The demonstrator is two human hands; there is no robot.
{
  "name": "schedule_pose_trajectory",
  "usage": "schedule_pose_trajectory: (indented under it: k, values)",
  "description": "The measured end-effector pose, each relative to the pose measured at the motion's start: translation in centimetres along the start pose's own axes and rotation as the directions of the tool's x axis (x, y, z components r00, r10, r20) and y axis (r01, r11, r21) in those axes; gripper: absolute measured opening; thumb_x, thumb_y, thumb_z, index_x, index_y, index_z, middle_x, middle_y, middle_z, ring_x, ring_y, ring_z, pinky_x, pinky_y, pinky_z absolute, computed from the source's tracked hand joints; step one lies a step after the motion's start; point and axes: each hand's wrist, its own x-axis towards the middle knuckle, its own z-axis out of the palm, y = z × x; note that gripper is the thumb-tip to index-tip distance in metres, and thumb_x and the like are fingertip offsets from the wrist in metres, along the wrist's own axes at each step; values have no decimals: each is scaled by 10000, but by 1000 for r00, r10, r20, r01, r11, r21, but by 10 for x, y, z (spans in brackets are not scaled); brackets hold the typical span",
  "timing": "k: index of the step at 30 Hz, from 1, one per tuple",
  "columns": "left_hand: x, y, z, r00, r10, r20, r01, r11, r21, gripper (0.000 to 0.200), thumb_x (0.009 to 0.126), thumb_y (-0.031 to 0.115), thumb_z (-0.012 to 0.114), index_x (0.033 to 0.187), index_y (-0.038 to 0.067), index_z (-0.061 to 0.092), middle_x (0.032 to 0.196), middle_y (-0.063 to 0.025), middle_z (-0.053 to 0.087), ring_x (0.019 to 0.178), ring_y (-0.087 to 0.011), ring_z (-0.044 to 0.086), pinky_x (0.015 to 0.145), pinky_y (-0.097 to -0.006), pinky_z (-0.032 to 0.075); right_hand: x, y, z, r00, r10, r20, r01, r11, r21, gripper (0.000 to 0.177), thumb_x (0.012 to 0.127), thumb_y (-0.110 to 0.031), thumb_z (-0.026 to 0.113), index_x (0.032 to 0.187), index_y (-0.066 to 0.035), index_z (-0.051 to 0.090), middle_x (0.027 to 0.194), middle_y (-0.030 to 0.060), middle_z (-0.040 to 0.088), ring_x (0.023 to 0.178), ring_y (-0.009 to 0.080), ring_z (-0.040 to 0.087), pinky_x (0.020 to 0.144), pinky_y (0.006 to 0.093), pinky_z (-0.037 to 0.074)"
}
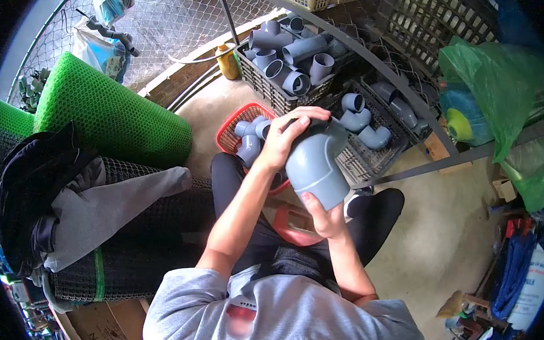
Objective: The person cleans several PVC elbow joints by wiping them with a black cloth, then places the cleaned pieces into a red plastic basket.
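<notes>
A large grey PVC pipe elbow [317, 166] is held up in front of my body, above my lap. My left hand [291, 135] is closed over its far upper end, fingers bent across the dark rim; the fingertips are partly hidden. From below, my right hand [326, 217] grips the near end, with the thumb on the outer wall and the other fingers mostly out of sight. Behind the elbow, between my knees, stands a red plastic basket [228, 127] with several smaller grey pipe fittings [248, 148] inside.
Beyond it are a black crate [258, 85] heaped with grey fittings and another black crate [372, 167] with several elbows. Green mesh rolls [113, 113] and a grey garment [113, 213] lie at left. A metal frame bar [378, 61] crosses over the crates. A yellow bottle [227, 62] stands behind.
</notes>
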Motion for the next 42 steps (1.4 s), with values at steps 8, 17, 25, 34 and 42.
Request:
schedule_pose_trajectory:
  k: [8,17,25,34,42]
  values:
    - [-5,51,39,909,48,415,-334,679,654,188,764,183,668,897,89,762,972,-53,743,1016,-283,651,926,-406,509,8,34,-11,988,-143,55,144,990,-7,629,965,-238,669,1472,4,386,1428,129,467,1303,241,502,1087,390,416]
    - [-3,-4,11,999,48,17,-51,911,410,163,835,104,587,846,31,732,957,-90,738,962,-247,666,917,-372,498,14,7,-6,974,226,-14,-203,901,383,430,971,-120,657,1352,1,498,1229,72,595,1096,149,591,945,314,491]
    - [-5,-3,3,937,222,272,-318,863,393,150,765,162,608,825,72,712,974,-62,758,948,-254,681,851,-385,529,11,13,-4,931,365,5,-274,689,671,543,965,-183,673,1439,-40,451,1341,81,554,1249,196,558,1078,400,456]
    - [-28,12,46,945,327,4,-244,698,673,183,765,183,639,897,104,740,980,-50,733,1015,-283,665,980,-437,494,20,7,-1,910,413,-44,-221,570,791,509,1025,-200,570,1476,-18,420,1360,116,565,1266,210,568,1085,364,470]
    - [-1,-8,14,930,30,-366,28,988,153,250,923,115,525,990,-10,731,1058,-151,730,1015,-277,671,950,-365,499,20,-2,6,924,382,-34,-178,506,844,580,1019,-288,582,1497,-6,414,1464,138,526,1365,279,503,1185,455,361]
